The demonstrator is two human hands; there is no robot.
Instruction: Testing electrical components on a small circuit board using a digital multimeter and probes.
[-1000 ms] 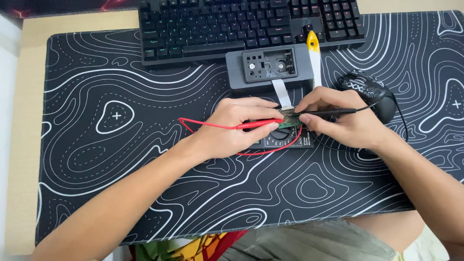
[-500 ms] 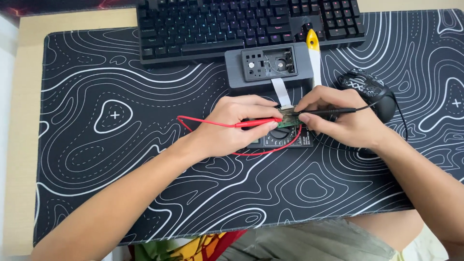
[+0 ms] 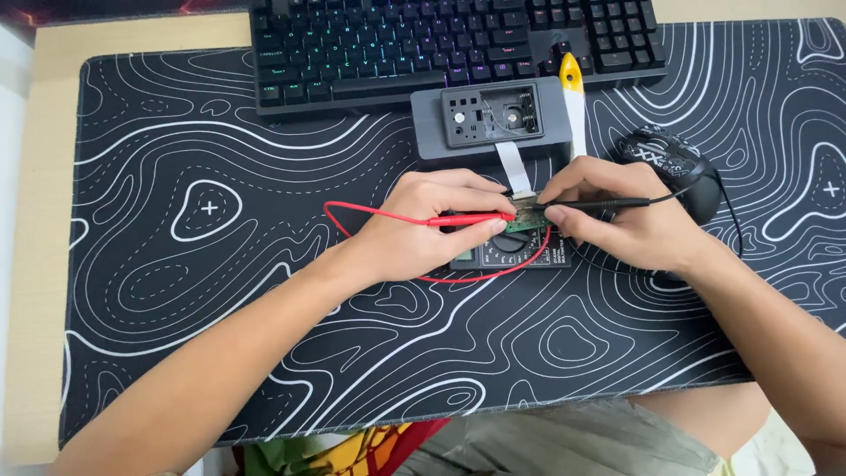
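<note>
Down from my head camera, my left hand (image 3: 423, 231) is closed around a red probe (image 3: 467, 219), its tip on a small green board (image 3: 527, 214). My right hand (image 3: 617, 220) pinches a black probe (image 3: 599, 204), its tip meeting the same board from the other side. That board sits between my fingertips, over a black meter (image 3: 511, 254) on the patterned mat (image 3: 220, 264). A red lead (image 3: 370, 214) loops round my left hand. Just behind lie a grey case (image 3: 489, 119), a keyboard (image 3: 423, 44) and a mouse (image 3: 674, 163).
</note>
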